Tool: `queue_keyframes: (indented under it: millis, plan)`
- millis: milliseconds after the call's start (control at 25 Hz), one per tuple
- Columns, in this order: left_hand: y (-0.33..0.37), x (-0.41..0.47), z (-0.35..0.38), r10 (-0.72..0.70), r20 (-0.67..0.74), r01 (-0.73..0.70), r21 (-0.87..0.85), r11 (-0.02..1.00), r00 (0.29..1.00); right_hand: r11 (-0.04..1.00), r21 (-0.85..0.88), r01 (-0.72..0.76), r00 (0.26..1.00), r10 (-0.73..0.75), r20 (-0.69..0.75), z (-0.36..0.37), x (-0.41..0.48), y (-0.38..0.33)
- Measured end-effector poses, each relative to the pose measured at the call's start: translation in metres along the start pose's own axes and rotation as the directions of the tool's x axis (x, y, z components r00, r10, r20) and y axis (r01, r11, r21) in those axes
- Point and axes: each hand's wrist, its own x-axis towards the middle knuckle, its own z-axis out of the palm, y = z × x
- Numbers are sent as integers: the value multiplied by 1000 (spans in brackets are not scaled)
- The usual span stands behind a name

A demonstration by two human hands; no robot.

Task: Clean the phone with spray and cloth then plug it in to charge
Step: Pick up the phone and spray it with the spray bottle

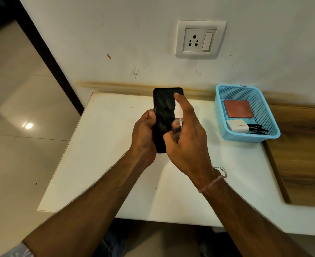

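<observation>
A white tabletop (104,164) stood against a scuffed white wall (115,34) bearing a socket (200,39). Glossy pale floor tiles (13,108) reflected a ceiling light, and a wood-grain panel (305,149) lay at right.

Pink thread band (211,184), rt wrist

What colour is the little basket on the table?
Light blue: the basket, a perforated plastic one, shows clearly in the head view.

one phone (164,115), one spray bottle (177,123), one cloth (238,108), one basket (264,115)
</observation>
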Motion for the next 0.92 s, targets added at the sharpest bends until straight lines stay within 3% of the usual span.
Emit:
queue_keyframes:
  millis: [600, 920]
  plan:
    - [2, -2, 1, -20, -14, 20, 22, 1000, 1000, 1000, -13, -16, 994, 15, -107, -9, 13, 12]
    - [4, 3, -4, -27, -36, 26, -21, 999, 999, 999, -37, -12, 1000, 12, 0, -23, -32, 9]
